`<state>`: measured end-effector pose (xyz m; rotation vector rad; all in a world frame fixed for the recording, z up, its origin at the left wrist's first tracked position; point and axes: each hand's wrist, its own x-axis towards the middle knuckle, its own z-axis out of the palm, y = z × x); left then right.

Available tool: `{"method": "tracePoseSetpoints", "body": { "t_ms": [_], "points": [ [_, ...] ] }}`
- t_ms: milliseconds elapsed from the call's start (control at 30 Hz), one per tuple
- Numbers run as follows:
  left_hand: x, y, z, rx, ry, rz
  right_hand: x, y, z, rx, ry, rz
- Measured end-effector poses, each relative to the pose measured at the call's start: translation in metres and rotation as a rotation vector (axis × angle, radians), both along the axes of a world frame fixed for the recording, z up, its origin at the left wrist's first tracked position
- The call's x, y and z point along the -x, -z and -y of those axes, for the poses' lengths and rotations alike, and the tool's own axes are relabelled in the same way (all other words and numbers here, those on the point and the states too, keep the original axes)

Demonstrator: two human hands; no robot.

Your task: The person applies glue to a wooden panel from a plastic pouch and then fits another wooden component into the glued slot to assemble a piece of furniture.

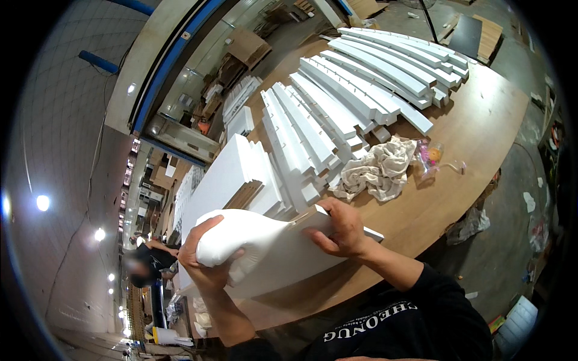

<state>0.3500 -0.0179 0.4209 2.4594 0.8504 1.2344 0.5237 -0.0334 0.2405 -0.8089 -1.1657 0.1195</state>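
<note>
I hold a glossy white curved furniture piece (268, 231) with a rounded, scrolled end at the left and a narrower squared end at the right. My left hand (208, 256) wraps round the bulky scrolled end, thumb on the near side. At the other end my right hand (342, 228) grips the squared tip, where a small brownish patch shows on the edge. Under the piece lies a flat white board (301, 265), partly hidden by it and by my hands. Just beyond my right hand lies a crumpled cream cloth (382, 168).
Rows of long white strips (361, 84) cover the far part of the wooden table (481, 114). A stack of white panels (217, 174) stands at the left. Beside the cloth is a clear plastic bag (428, 156). Another person (150, 262) is at the far left.
</note>
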Motion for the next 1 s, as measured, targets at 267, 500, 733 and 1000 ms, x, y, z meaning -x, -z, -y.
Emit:
{"method": "tracePoseSetpoints", "body": {
  "t_ms": [267, 500, 733, 1000],
  "points": [
    [0.017, -0.007, 0.001, -0.020, -0.024, -0.067, 0.000, 0.000, 0.000, 0.003, 0.032, 0.036],
    [0.027, -0.011, 0.005, 0.000, -0.083, -0.096, 0.002, 0.005, -0.005, 0.002, 0.018, 0.025],
    [0.043, -0.013, 0.005, -0.003, -0.133, -0.108, 0.004, 0.006, -0.006, -0.016, 0.069, 0.034],
    [0.064, -0.017, 0.005, -0.027, -0.186, -0.161, 0.003, 0.001, -0.004, -0.010, 0.055, 0.044]
  ]
}}
